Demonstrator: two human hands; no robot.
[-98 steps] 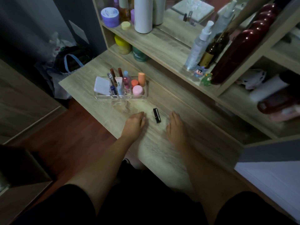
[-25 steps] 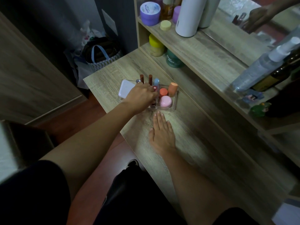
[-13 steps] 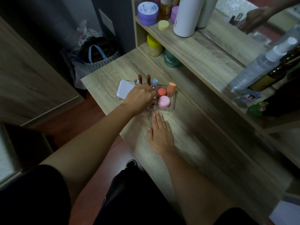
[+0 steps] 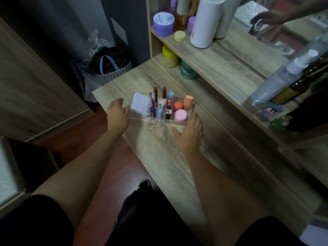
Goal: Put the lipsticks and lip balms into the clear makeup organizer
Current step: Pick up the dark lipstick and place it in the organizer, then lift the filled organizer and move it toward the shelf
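The clear makeup organizer (image 4: 179, 123) stands on the wooden desk (image 4: 159, 157) and holds several upright lipsticks and lip balms. Among them are a dark lipstick with a red cap (image 4: 168, 109), a blue Nivea stick (image 4: 152, 112), a white tube (image 4: 161, 102) and a pink round balm (image 4: 180, 115). A white card (image 4: 141, 103) leans in its left compartment. My left hand (image 4: 118, 114) rests at the organizer's left end, fingers apart and holding nothing. My right hand (image 4: 190, 134) lies flat on the desk at the organizer's front right corner, fingertips touching it.
A shelf unit (image 4: 221, 55) rises behind the desk with jars, a tall white bottle (image 4: 205, 22), a spray bottle (image 4: 284, 77) and a mirror. A basket bag (image 4: 110, 68) sits on the floor past the desk's left edge. A dark stool stands at lower left.
The black lipstick that lay on the desk now stands in the organizer. My left hand has drawn back from above the slots to the left end. My right hand slid forward to the front right corner.
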